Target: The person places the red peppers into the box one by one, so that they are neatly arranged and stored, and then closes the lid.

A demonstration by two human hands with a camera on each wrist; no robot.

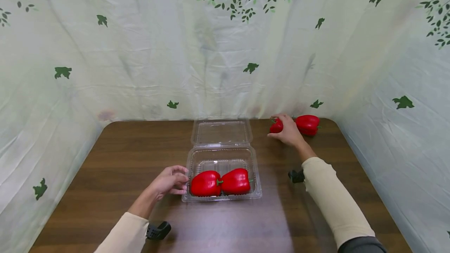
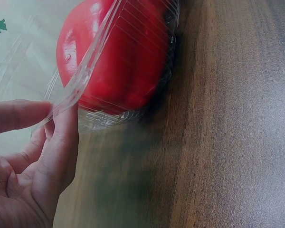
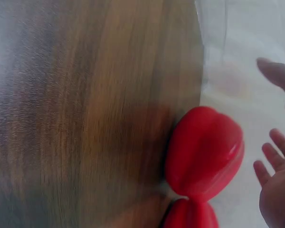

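A clear plastic clamshell container (image 1: 258,184) sits on the table with its lid (image 1: 221,132) folded back. Two red bell peppers (image 1: 205,184) (image 1: 236,181) lie side by side in the front of its base. At the container's left rim is my left hand (image 1: 172,180); the left wrist view shows thumb and fingers pinching that rim beside a pepper (image 2: 118,52). My right hand (image 1: 290,130) is over a red pepper (image 1: 276,125) at the back right, partly hiding it. In the right wrist view its spread fingers stand apart from the pepper (image 3: 204,152).
Another red pepper (image 1: 307,124) lies by the table's back right corner. Behind the wooden table (image 1: 133,159) hangs a pale curtain (image 1: 151,50) with leaf prints. Black wrist-worn devices (image 1: 159,230) (image 1: 296,176) show at both wrists.
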